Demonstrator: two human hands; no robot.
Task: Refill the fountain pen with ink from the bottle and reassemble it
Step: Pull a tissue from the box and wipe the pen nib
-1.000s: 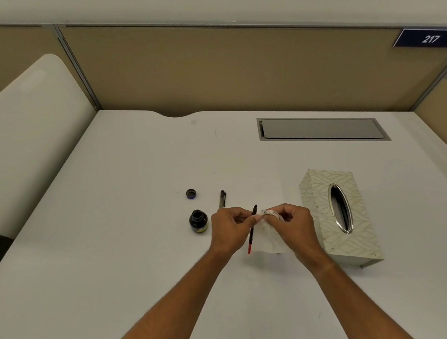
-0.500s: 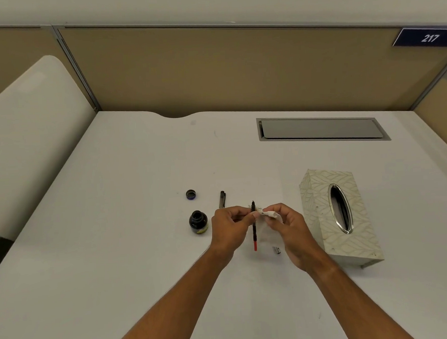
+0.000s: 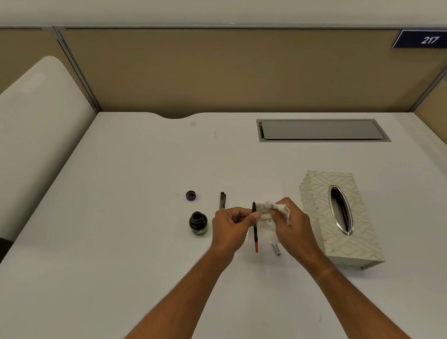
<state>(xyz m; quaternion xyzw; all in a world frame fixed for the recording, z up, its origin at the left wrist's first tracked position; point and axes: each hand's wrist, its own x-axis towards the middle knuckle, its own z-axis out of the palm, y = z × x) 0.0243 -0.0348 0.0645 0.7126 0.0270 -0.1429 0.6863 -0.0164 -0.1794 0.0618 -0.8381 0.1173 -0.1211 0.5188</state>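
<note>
My left hand (image 3: 232, 227) pinches the fountain pen's inner section (image 3: 255, 233), a thin black piece with a red converter end pointing toward me, nib away. My right hand (image 3: 290, 224) grips a crumpled white tissue (image 3: 277, 209) just right of the nib end. The open ink bottle (image 3: 198, 222) stands on the desk left of my left hand, its cap (image 3: 190, 195) lying behind it. A dark pen barrel (image 3: 222, 200) lies behind my left hand. A small metal piece (image 3: 277, 249) rests on the desk below my right hand.
A patterned tissue box (image 3: 322, 215) with an oval metal slot stands right of my right hand. A grey cable hatch (image 3: 319, 130) is set into the white desk (image 3: 116, 228) at the back. A tan partition rises behind the desk.
The pen section has turned from tilted to nearly straight, nib away. The tissue was lifted off the desk and bunched in my right hand, uncovering the small metal piece.
</note>
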